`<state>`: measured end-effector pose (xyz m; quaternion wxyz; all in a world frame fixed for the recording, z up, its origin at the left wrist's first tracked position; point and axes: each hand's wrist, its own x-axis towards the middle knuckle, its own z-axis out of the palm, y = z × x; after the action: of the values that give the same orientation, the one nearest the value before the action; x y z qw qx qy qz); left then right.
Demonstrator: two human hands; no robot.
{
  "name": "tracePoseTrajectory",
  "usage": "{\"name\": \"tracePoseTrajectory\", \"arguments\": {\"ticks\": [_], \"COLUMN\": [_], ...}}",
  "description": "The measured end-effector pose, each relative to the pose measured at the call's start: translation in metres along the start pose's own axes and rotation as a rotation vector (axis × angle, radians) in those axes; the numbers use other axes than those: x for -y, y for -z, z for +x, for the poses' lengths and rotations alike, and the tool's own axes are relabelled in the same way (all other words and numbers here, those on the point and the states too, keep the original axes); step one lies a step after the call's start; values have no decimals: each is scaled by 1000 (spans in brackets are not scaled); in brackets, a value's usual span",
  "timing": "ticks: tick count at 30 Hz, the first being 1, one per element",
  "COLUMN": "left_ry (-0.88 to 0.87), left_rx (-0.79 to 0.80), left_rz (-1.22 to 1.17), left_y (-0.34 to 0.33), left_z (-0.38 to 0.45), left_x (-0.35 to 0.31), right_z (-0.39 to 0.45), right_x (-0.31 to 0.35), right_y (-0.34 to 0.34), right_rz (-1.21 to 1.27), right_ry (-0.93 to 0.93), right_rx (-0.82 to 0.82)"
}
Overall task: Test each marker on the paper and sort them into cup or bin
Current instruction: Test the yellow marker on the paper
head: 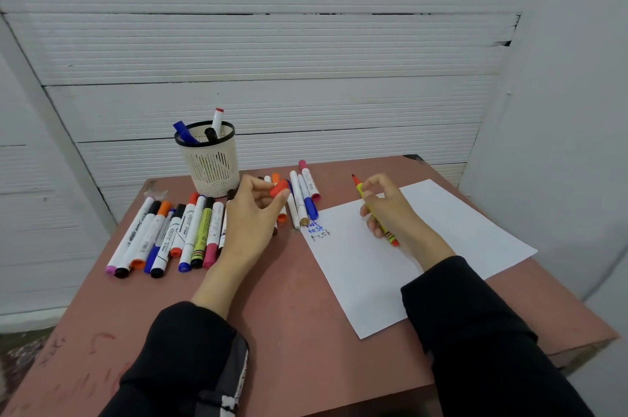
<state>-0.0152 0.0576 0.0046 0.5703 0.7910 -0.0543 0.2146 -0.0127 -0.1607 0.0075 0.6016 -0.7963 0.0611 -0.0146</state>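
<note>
The right hand (387, 209) grips an uncapped orange marker (373, 212) over the paper (441, 236), its long axis slanting, tip pointing up and away toward the wall. The left hand (253, 212) pinches its orange cap (279, 188) (above the worktop (289, 314)).

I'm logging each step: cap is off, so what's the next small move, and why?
Probably lower the right hand so the marker tip meets the paper and scribbles. The left hand holds the orange cap, the tip points up off the sheet, and no orange mark shows yet.
</note>
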Motion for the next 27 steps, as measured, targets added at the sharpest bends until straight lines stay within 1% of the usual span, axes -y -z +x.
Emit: {"name": "tracePoseTrajectory", "arguments": {"ticks": [5, 8, 9, 11, 13, 16, 23, 27], "left_ry": [13, 14, 18, 36, 32, -2, -39, -30], "left_rx": [28, 89, 102, 113, 113, 105, 115, 121], "left_rz": [17, 21, 38, 58, 67, 100, 132, 132], "left_y": [0, 1, 1, -1, -1, 0, 0, -2], "left_z": [-2, 0, 2, 3, 4, 3, 0, 0], "left_x": [2, 6, 8, 11, 13, 14, 12, 17], "right_z": [1, -2, -3, -4, -7, -11, -16, -17], "right_x": [6, 11, 12, 13, 13, 14, 15, 9], "right_y": [7, 10, 10, 10, 4, -12, -36, -46], "right_rz": [152, 350, 417, 464, 438, 394, 240, 91], "right_ry": [12, 15, 27, 89, 135, 142, 250, 251], "right_rx": [32, 76, 89, 83, 46, 15, 90, 75]}}
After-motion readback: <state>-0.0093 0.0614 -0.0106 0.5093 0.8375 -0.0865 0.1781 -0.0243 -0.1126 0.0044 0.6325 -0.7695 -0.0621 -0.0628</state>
